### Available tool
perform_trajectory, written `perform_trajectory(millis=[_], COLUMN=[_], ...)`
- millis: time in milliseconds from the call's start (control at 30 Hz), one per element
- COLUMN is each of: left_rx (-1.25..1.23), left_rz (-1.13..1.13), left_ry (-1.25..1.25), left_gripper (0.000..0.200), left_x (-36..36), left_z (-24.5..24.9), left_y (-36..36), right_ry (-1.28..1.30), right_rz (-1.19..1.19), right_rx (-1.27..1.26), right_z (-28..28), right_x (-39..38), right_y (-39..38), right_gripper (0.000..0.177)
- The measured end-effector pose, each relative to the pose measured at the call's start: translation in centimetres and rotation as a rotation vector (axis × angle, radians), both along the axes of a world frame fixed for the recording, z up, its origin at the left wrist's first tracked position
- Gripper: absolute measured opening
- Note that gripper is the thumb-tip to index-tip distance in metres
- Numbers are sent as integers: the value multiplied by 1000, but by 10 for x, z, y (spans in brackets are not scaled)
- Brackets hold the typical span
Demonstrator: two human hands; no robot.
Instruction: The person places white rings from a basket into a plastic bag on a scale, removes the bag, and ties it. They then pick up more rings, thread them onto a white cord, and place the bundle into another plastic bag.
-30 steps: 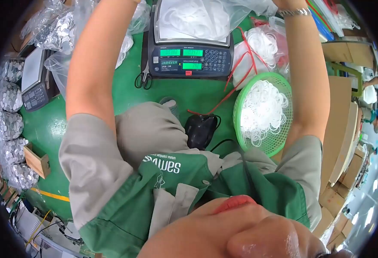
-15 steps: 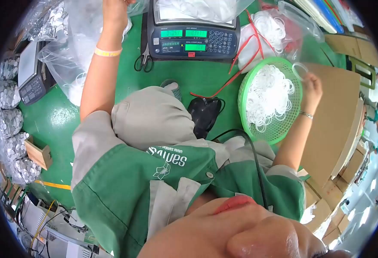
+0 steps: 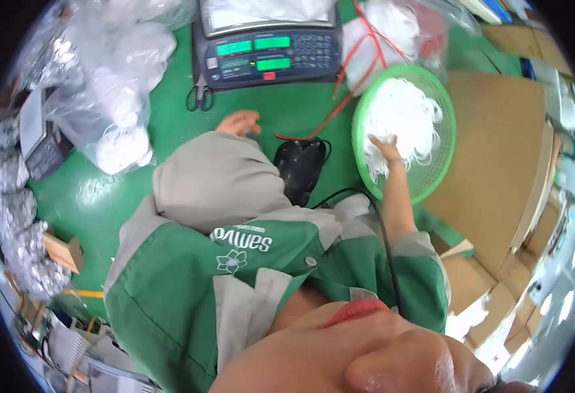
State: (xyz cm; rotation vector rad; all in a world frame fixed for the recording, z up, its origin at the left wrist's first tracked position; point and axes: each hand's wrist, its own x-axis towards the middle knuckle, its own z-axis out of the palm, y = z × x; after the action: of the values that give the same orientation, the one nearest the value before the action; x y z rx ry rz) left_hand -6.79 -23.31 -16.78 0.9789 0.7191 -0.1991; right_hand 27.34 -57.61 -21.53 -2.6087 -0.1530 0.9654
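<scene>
My right hand [image 3: 387, 149] reaches into a green plastic basket [image 3: 450, 154], over the heap of thin white rings [image 3: 408, 118]. Its thumb and fingers are apart, and it touches the rings; no ring shows gripped in it. Beyond my raised knee, my left hand [image 3: 239, 122] hovers over the green surface or rests by the knee, fingers loosely stretched, nothing seen in it. In front of me stands a digital counting scale [image 3: 274, 59] with lit green displays and a white bag [image 3: 271, 10] on its pan. Black scissors [image 3: 200, 98] lie at its left corner.
Clear plastic bags [image 3: 124, 147] with white contents lie left. A second scale [image 3: 42, 147] and bags of silvery discs [image 3: 16, 206] stand farther left. Red ribbon [image 3: 330, 121] runs near a black item [image 3: 298, 171]. A large cardboard sheet [image 3: 490, 157] lies right of the basket.
My right hand, earlier holding one white ring beyond the basket's right rim, has moved left into the basket. My left hand has come back from the upper left toward my knee. The view has shifted slightly.
</scene>
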Motion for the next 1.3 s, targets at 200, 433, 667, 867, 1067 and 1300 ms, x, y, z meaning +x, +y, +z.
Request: perform_trajectory(millis=[200, 433, 667, 867, 1067, 1300], left_rx=[-196, -177, -100, -67, -41, -144], left_rz=[-129, -68, 18, -61, -39, -46], left_ry=[138, 201, 96, 229, 244, -26], left_gripper=[31, 30, 27, 26, 27, 34], left_x=[-11, -11, -20, -6, -8, -17], left_z=[-39, -58, -98, -61, -61, -68], left_y=[-44, -48, -52, -50, -53, -47], right_ry=[-106, -135, 27, -139, -209, 68], right_rz=[-157, -415, -560, -446, -509, -274], right_rx=[-79, 149, 209, 218, 410, 1076], right_z=[24, 41, 123, 140, 160, 287], right_x=[-31, 18, 34, 48, 60, 43], right_y=[36, -4, -9, -23, -20, 107], right_gripper=[96, 55, 46, 28, 27, 37])
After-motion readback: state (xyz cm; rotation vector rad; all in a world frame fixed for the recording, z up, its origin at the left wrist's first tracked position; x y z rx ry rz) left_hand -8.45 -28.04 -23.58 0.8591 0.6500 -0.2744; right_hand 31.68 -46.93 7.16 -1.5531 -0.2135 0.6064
